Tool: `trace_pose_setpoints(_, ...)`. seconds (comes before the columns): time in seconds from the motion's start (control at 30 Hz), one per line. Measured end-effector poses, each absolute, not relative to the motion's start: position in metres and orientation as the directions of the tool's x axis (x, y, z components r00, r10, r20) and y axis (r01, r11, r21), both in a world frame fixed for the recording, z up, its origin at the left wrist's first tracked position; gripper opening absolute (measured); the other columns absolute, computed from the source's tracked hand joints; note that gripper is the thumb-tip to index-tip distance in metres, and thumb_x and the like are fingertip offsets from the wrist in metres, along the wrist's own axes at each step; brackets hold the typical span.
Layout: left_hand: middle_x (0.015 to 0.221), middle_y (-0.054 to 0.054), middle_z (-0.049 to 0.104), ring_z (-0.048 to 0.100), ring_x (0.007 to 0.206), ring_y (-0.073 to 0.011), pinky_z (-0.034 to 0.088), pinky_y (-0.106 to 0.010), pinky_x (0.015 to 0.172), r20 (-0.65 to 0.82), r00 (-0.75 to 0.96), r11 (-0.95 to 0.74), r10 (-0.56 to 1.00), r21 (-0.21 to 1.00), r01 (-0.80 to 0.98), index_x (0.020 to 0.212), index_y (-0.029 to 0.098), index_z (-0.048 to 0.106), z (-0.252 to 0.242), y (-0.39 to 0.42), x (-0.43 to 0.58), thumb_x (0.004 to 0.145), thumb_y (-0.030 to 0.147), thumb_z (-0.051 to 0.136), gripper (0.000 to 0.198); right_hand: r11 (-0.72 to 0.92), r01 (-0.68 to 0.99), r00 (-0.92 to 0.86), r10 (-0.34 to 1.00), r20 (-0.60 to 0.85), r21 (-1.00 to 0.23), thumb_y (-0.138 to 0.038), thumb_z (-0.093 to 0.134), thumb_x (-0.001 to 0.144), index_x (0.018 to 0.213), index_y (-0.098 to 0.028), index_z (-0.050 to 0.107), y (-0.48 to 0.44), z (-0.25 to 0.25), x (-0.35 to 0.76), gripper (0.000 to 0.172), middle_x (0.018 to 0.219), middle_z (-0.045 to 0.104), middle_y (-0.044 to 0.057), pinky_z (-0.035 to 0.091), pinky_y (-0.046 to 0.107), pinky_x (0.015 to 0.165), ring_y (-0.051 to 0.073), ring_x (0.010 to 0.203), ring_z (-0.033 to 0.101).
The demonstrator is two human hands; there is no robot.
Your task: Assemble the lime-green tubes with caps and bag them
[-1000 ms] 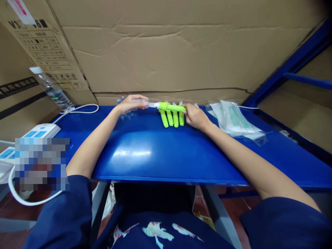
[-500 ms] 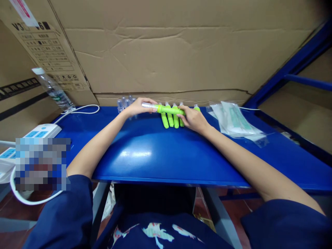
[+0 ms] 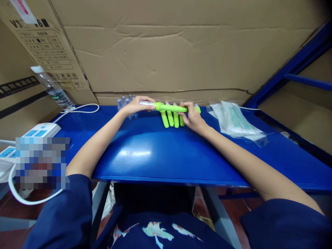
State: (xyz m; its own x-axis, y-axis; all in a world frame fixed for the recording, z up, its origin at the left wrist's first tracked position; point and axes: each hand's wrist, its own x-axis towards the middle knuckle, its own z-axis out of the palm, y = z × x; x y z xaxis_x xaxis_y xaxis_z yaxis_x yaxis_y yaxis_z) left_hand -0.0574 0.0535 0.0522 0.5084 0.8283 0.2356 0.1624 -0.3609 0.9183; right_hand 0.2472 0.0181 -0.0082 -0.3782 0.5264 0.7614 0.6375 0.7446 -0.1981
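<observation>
Both hands on one green pen, held level over the blue table point(image 3: 145, 152).
Left hand point(image 3: 136, 104) pinches its clear cap end; right hand point(image 3: 191, 116) grips the green pen point(image 3: 169, 108) barrel. Four more green pens point(image 3: 173, 119) lie beneath; clear vials point(image 3: 124, 101) behind, plastic bags point(image 3: 234, 119) right.

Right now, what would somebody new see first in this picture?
Probably the bright green pen, held level between the left hand and right hand at the far side of the shiny blue table. Four more green pens lie side by side right under it, and clear plastic bags sit to the right.
</observation>
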Motion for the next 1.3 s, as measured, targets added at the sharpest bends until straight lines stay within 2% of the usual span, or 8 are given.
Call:
trace_pose_setpoints(0.33, 0.098, -0.010, 0.076, 0.069, 0.080, -0.0158, 0.057, -0.033, 0.080, 0.262, 0.527, -0.406, 0.809, 0.896, 0.178, 0.105, 0.011, 0.074, 0.057, 0.052, -0.058, 0.064, 0.041, 0.089, 0.054, 0.644, 0.724, -0.354, 0.655, 0.668, -0.247, -0.060, 0.025, 0.104, 0.111, -0.021, 0.060, 0.012, -0.002, 0.246, 0.053, 0.101, 0.071, 0.016, 0.055, 0.048, 0.086, 0.032, 0.097, 0.070)
trace_pose_setpoints(0.5, 0.100, -0.012, 0.076, 0.069, 0.079, -0.0150, 0.057, -0.032, 0.080, 0.241, 0.504, -0.386, 0.829, 0.899, 0.207, 0.106, 0.010, 0.073, 0.053, 0.055, -0.058, 0.062, 0.042, 0.091, 0.057, 0.669, 0.692, -0.411, 0.674, 0.613, -0.271, -0.056, 0.043, 0.100, 0.139, -0.017, 0.040, 0.015, -0.008, 0.243, 0.056, 0.108, 0.066, 0.017, 0.056, 0.047, 0.081, 0.030, 0.092, 0.068)
trace_pose_setpoints(0.57, 0.101, -0.013, 0.076, 0.069, 0.079, -0.0152, 0.058, -0.033, 0.081, 0.235, 0.502, -0.379, 0.832, 0.902, 0.206, 0.106, 0.009, 0.073, 0.052, 0.056, -0.059, 0.061, 0.042, 0.091, 0.059, 0.700, 0.661, -0.449, 0.659, 0.603, -0.272, -0.052, 0.047, 0.098, 0.142, -0.016, 0.033, 0.016, -0.010, 0.242, 0.058, 0.109, 0.063, 0.017, 0.056, 0.047, 0.079, 0.029, 0.089, 0.067)
trace_pose_setpoints(0.73, 0.100, -0.012, 0.076, 0.070, 0.082, -0.0167, 0.058, -0.034, 0.082, 0.250, 0.520, -0.398, 0.817, 0.897, 0.194, 0.106, 0.011, 0.072, 0.053, 0.056, -0.059, 0.062, 0.045, 0.090, 0.059, 0.712, 0.648, -0.421, 0.631, 0.651, -0.272, -0.050, 0.047, 0.098, 0.125, -0.021, 0.046, 0.013, -0.008, 0.243, 0.040, 0.108, 0.064, 0.014, 0.055, 0.045, 0.082, 0.028, 0.090, 0.066)
trace_pose_setpoints(0.83, 0.096, -0.011, 0.076, 0.070, 0.081, -0.0176, 0.058, -0.034, 0.080, 0.259, 0.524, -0.413, 0.812, 0.888, 0.202, 0.106, 0.010, 0.072, 0.056, 0.054, -0.058, 0.063, 0.046, 0.089, 0.058, 0.690, 0.683, -0.386, 0.620, 0.683, -0.239, -0.053, 0.047, 0.098, 0.117, -0.023, 0.053, 0.007, -0.003, 0.243, 0.036, 0.111, 0.066, 0.014, 0.053, 0.048, 0.086, 0.031, 0.099, 0.066)
trace_pose_setpoints(0.97, 0.097, -0.010, 0.076, 0.070, 0.084, -0.0174, 0.056, -0.032, 0.082, 0.297, 0.526, -0.476, 0.797, 0.845, 0.243, 0.104, 0.010, 0.073, 0.061, 0.049, -0.057, 0.062, 0.046, 0.089, 0.058, 0.655, 0.712, -0.345, 0.639, 0.688, -0.252, -0.056, 0.043, 0.099, 0.113, -0.022, 0.060, 0.003, -0.001, 0.240, 0.040, 0.108, 0.069, 0.015, 0.053, 0.048, 0.085, 0.032, 0.100, 0.067)
trace_pose_setpoints(1.13, 0.108, -0.013, 0.076, 0.069, 0.098, -0.0215, 0.053, -0.031, 0.090, 0.370, 0.536, -0.575, 0.759, 0.768, 0.283, 0.101, 0.011, 0.074, 0.067, 0.041, -0.053, 0.059, 0.049, 0.091, 0.060, 0.620, 0.697, -0.282, 0.698, 0.658, -0.360, -0.064, 0.032, 0.100, 0.101, -0.021, 0.061, 0.008, -0.004, 0.239, 0.052, 0.094, 0.070, 0.012, 0.052, 0.044, 0.079, 0.029, 0.085, 0.067)
trace_pose_setpoints(1.3, 0.107, -0.014, 0.076, 0.070, 0.101, -0.0231, 0.053, -0.033, 0.092, 0.388, 0.587, -0.626, 0.710, 0.730, 0.275, 0.102, 0.010, 0.073, 0.067, 0.037, -0.047, 0.062, 0.051, 0.090, 0.059, 0.580, 0.665, -0.272, 0.775, 0.571, -0.470, -0.081, 0.020, 0.094, 0.076, -0.023, 0.049, 0.013, -0.002, 0.246, 0.067, 0.067, 0.054, 0.004, 0.048, 0.038, 0.067, 0.022, 0.064, 0.055)
